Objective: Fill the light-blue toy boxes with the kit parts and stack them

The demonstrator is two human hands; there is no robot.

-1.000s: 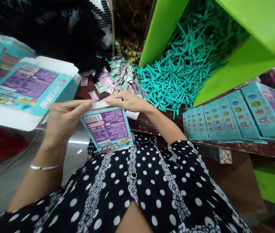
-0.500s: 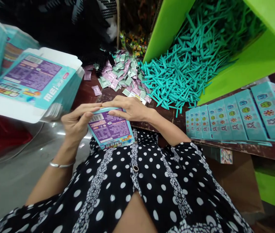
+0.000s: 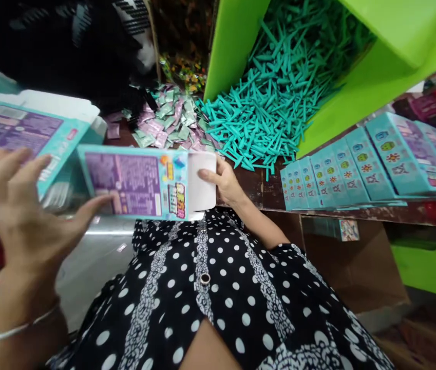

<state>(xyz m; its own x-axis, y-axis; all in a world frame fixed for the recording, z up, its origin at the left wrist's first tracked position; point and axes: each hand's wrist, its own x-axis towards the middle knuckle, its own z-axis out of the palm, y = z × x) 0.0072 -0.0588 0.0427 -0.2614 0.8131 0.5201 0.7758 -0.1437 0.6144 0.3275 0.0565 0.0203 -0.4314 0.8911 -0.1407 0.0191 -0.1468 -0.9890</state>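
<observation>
My right hand (image 3: pixel 225 182) pinches the white end flap of a teal and purple printed carton (image 3: pixel 129 180), thumb on top of the flap. The carton lies sideways in front of my body, its flap end at the right. My left hand (image 3: pixel 33 210), somewhat blurred, is open with fingers spread. Its thumb overlaps the carton's left end; whether it touches is unclear. Behind the left fingers lies a stack of flattened cartons (image 3: pixel 75 121) with the same print and white flaps.
A bright green box (image 3: pixel 233 46) on its side spills many teal pointed plastic sticks (image 3: pixel 256 128). Pink and green sachets (image 3: pixel 171 118) are heaped beside it. A row of teal cartons (image 3: pixel 356 159) stands along the right table edge. Below is a brown cardboard box (image 3: pixel 360 277).
Both hands were together on a carton at my waist. Now my left hand has moved left to the stack, and a carton with its white flap out is in my right hand.
</observation>
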